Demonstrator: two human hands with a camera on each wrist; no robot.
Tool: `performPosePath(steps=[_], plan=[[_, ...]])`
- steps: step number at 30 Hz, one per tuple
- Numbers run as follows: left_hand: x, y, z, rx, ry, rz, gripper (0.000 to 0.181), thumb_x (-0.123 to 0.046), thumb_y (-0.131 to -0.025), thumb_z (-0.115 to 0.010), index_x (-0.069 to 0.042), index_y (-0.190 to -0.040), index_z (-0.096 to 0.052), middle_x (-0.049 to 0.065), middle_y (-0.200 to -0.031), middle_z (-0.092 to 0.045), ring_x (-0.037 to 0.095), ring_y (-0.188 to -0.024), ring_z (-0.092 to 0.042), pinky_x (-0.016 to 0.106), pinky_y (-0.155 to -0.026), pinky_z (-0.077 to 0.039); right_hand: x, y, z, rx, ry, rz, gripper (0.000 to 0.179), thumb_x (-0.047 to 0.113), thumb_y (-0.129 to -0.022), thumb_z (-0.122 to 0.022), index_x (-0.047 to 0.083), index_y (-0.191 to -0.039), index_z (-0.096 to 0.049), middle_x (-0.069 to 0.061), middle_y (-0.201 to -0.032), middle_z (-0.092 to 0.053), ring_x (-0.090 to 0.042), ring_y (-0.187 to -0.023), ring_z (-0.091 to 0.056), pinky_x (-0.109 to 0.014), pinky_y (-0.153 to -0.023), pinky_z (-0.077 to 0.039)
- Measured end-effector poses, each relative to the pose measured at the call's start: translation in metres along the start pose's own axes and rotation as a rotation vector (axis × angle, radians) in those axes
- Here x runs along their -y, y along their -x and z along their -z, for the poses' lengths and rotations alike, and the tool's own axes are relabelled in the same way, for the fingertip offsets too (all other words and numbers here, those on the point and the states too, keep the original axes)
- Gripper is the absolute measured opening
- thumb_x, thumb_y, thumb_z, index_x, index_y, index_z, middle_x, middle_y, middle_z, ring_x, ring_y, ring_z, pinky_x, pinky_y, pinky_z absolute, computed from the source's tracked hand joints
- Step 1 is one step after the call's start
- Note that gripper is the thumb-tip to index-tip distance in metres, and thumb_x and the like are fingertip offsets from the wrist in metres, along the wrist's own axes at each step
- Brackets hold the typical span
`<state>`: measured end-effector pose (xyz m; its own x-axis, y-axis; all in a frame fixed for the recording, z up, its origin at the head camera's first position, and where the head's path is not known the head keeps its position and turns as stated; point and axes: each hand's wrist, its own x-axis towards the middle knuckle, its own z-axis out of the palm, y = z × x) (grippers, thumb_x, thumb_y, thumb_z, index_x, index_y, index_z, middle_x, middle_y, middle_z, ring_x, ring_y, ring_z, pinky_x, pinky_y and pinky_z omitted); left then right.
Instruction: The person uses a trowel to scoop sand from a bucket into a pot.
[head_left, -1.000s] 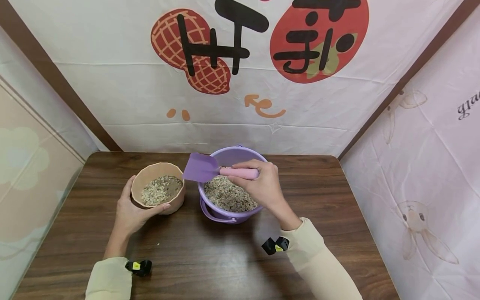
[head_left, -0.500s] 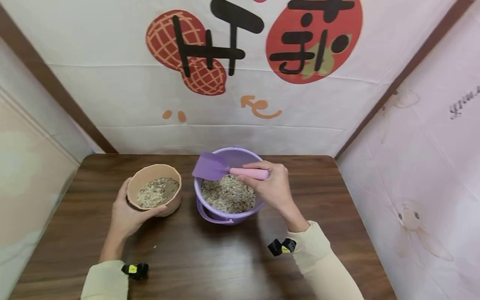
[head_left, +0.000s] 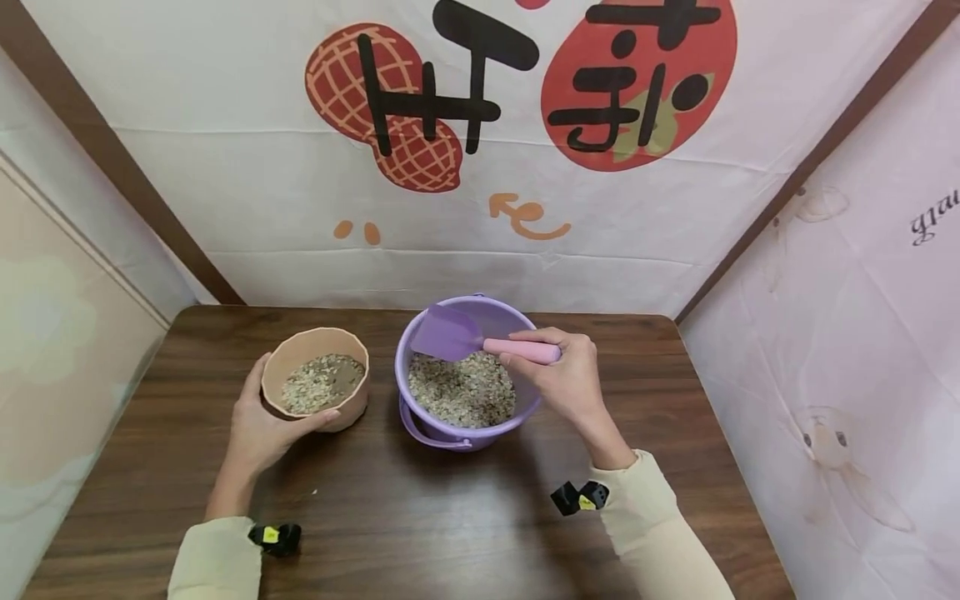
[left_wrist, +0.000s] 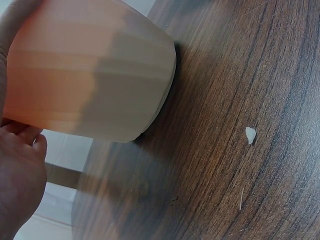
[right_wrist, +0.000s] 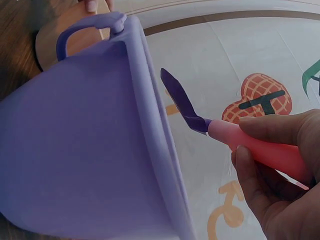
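Observation:
My left hand (head_left: 258,429) grips a peach-coloured plant pot (head_left: 348,408) at the left, thumb along its near side and fingers round the far left. Inside lies a pale, flaky grain-like mix (head_left: 311,385) beside a patch of smoother brown material. To its right stands a purple bucket (head_left: 405,379) partly filled with the same kind of coarse mix (head_left: 465,396). Over the bucket my right hand (head_left: 566,371) holds a small shovel by its pink handle (right_wrist: 260,150). The shovel's purple blade (head_left: 447,333) points left above the bucket's mouth, just over the rim in the right wrist view.
Both containers stand on a dark wood-grain table (head_left: 420,533). The bucket's handle (head_left: 431,437) hangs down at its near side. A small white fleck (left_wrist: 250,135) lies on the tabletop near the pot. Printed fabric (head_left: 450,275) walls rise behind and at the sides.
My right hand has drawn the shovel to the right, so its blade has moved from between pot and bucket to above the bucket. The left hand and pot have stayed in place.

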<state>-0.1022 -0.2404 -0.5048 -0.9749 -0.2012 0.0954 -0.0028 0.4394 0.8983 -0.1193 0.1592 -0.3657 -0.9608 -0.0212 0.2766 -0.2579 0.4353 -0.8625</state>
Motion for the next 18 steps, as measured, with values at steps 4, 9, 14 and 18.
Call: performPosePath(steps=[4,9,14,18], plan=[[0.004,0.003,0.007,0.007,-0.003,-0.005,0.131,-0.020,-0.062,-0.100,-0.022,-0.164,-0.017,0.018,-0.159,-0.035,0.038,-0.138,-0.039,0.058,-0.110,-0.034,-0.003,0.002,-0.003,-0.019,0.004,-0.014,0.028,0.018,-0.071,-0.095,0.012,-0.096,-0.083,-0.002,-0.091,-0.078,-0.017,-0.087,-0.072,-0.024,-0.073,-0.056],[0.002,0.002,0.006,0.006,-0.007,0.008,0.133,-0.022,-0.061,-0.100,-0.021,-0.164,-0.017,0.017,-0.159,-0.035,0.038,-0.139,-0.039,0.058,-0.109,-0.034,-0.009,0.004,0.003,-0.021,0.041,-0.019,0.030,0.022,-0.072,-0.095,0.012,-0.097,-0.083,-0.003,-0.090,-0.078,-0.017,-0.085,-0.073,-0.022,-0.070,-0.056],[0.000,0.002,0.007,0.013,-0.019,0.008,0.133,-0.024,-0.062,-0.100,-0.019,-0.164,-0.015,0.018,-0.159,-0.033,0.039,-0.140,-0.037,0.060,-0.110,-0.033,-0.017,0.005,0.008,-0.018,0.070,-0.022,0.030,0.021,-0.072,-0.095,0.011,-0.097,-0.083,-0.004,-0.089,-0.078,-0.018,-0.085,-0.073,-0.022,-0.068,-0.056],[-0.001,0.002,0.007,0.014,-0.024,0.005,0.132,-0.024,-0.062,-0.100,-0.018,-0.164,-0.016,0.019,-0.159,-0.033,0.039,-0.140,-0.037,0.060,-0.110,-0.033,-0.022,0.007,0.011,-0.017,0.098,-0.025,0.029,0.021,-0.071,-0.095,0.012,-0.096,-0.083,-0.003,-0.088,-0.078,-0.018,-0.084,-0.073,-0.023,-0.068,-0.054]])
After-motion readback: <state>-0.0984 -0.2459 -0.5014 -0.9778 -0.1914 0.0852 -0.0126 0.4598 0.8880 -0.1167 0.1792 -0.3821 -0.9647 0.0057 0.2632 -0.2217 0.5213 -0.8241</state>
